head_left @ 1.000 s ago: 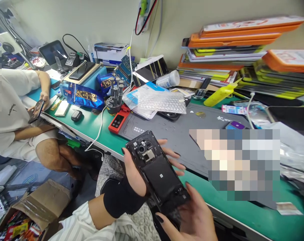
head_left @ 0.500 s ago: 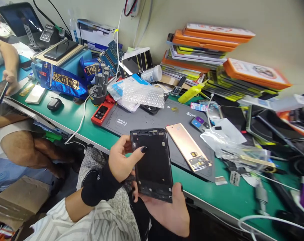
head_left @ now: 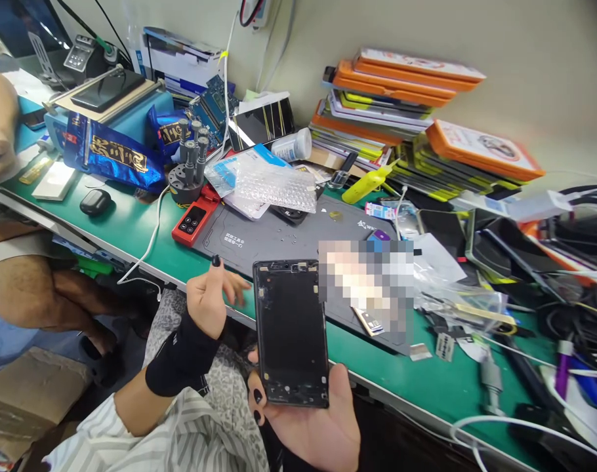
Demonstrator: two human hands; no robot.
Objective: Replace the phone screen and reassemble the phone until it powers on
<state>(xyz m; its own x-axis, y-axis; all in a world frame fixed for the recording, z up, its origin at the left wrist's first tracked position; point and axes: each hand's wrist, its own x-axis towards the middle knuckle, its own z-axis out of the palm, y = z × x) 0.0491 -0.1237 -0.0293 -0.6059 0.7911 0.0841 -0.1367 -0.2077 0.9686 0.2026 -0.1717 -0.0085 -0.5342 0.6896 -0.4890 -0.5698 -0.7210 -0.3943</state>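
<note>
My right hand [head_left: 311,429] cradles a black phone frame [head_left: 292,331] from below, palm up. Its thumb lies along the right edge and its fingers along the lower left. The frame's flat inner face is turned up to me, with small metal contacts near its edges. Left of the frame, apart from it, my left hand [head_left: 212,295] is in the air with thumb raised and fingers apart, holding nothing. On the grey work mat [head_left: 239,226] beyond lies a copper-coloured phone part [head_left: 367,321], mostly hidden by a pixelated patch.
A red device [head_left: 195,219] and a screwdriver holder [head_left: 187,177] stand at the mat's left. Bubble wrap [head_left: 276,187], a yellow bottle [head_left: 367,183] and stacked orange boxes [head_left: 401,78] are behind. Cables and plastic bags crowd the right. Another person's hand [head_left: 0,154] is at far left.
My left hand has let go of the phone frame and moved left, off its upper left edge. The frame stays in my right hand. The view has shifted slightly right.
</note>
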